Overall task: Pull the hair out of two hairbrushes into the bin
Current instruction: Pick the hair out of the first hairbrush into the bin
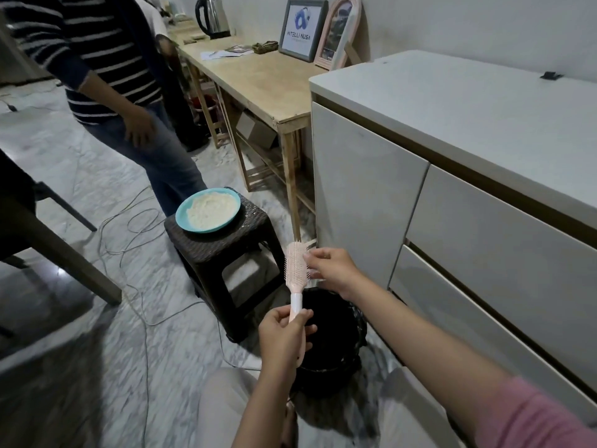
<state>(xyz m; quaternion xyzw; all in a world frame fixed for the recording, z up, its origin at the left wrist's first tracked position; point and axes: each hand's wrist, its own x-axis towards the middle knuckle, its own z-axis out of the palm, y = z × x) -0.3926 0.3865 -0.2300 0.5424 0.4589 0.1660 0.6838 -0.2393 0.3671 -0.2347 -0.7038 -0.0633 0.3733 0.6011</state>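
Note:
A pink hairbrush (294,268) with a white band on its handle stands upright over a black bin (336,337) lined with a dark bag. My left hand (282,339) grips the handle from below. My right hand (329,268) pinches at the bristles on the brush head's right side. Whether hair sits between the fingers is too small to tell. Only one hairbrush is in view.
A dark wicker stool (226,253) left of the bin carries a teal plate (208,210) of white food. A white cabinet (452,189) stands to the right, a wooden table (258,82) behind. A person in a striped top (106,59) stands at the left. Cables (139,240) trail over the marble floor.

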